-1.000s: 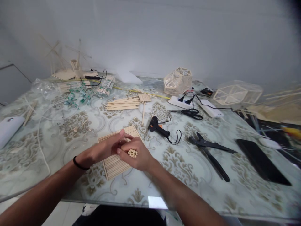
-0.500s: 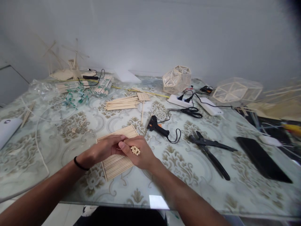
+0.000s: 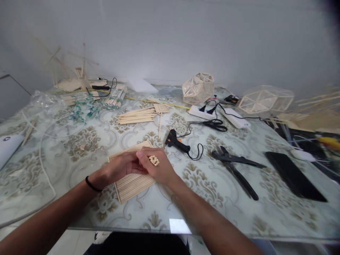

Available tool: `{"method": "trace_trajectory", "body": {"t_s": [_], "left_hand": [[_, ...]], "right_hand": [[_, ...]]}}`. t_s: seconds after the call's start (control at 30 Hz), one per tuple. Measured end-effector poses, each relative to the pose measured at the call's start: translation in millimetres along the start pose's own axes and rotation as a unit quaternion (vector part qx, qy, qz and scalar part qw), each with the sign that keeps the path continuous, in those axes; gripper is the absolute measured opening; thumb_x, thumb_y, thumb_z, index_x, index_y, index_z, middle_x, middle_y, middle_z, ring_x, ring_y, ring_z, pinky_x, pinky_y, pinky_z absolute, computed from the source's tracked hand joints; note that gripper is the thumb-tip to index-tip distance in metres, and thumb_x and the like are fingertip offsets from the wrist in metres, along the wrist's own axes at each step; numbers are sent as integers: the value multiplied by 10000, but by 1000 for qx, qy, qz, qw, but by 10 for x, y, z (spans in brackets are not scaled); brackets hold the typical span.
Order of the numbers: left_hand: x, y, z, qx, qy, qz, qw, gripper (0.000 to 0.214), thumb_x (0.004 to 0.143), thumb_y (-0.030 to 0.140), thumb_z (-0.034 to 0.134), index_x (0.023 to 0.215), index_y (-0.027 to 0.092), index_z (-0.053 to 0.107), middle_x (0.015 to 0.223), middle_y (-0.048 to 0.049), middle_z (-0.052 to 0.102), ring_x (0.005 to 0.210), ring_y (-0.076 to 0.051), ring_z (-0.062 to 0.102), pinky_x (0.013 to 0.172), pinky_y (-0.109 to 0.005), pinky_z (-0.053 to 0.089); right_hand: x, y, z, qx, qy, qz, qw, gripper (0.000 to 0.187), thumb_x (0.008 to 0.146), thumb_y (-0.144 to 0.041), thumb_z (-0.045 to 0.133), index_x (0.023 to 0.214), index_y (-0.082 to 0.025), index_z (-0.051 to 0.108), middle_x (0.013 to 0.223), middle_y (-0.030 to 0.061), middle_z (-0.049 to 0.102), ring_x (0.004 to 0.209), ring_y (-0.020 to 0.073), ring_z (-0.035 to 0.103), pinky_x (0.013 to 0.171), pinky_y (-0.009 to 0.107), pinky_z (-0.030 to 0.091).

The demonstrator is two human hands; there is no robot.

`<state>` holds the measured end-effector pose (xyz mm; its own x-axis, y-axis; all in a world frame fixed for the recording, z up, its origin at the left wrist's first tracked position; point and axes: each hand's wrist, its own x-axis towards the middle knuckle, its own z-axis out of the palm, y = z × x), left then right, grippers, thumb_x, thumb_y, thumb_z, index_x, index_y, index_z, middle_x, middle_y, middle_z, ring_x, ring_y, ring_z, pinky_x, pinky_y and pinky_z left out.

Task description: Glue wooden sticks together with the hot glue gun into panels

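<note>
Fingers [image 3: 144, 158] of the right hand [image 3: 162, 169] clasp a stick bundle [image 3: 153, 160] over a slatted panel [image 3: 134, 187], glue gun [image 3: 181, 145] at two o'clock. The left hand [image 3: 122, 165] adjoins at nine o'clock, its grip hidden. The step looks like evening the ends; the next move calls for firm hold.

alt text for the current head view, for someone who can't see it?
A person's right hand grips a bundle of thin wooden sticks, ends showing, with the left hand close against it, above a flat stick panel on a patterned table. To the right lie a black glue gun, scissors and black-handled cutters.
</note>
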<state>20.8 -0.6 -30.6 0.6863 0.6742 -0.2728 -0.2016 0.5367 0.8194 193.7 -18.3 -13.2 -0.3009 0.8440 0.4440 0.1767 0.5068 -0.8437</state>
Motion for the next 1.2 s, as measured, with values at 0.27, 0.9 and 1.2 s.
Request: {"method": "trace_trajectory", "body": {"t_s": [0.27,0.9,1.2], "left_hand": [[48,-81,-72,-4,12,-19,1000,263,914,361,685,1051,138,711,962,-91,774,956,-250,744,974,-417,559],[46,-75,-37,-35,-5,18,999,237,942,248,613,1110,123,723,1040,-89,773,1046,-244,713,1066,-416,504],[-95,124,-48,242,92,180,949,309,987,341,579,1263,231,664,1315,-95,632,1252,-270,575,1084,-441,468]], "right_hand": [[8,52,-22,28,-9,80,996,486,1023,-423,480,594,-198,515,555,-33,508,569,121,476,603,260,390],[19,50,-28,2,-11,61,998,444,1012,-378,504,602,-218,444,581,-39,486,585,122,474,638,271,384],[-8,63,24,-36,-31,-6,999,409,1013,-324,490,618,-221,452,590,-28,523,565,121,481,612,256,390]]}}
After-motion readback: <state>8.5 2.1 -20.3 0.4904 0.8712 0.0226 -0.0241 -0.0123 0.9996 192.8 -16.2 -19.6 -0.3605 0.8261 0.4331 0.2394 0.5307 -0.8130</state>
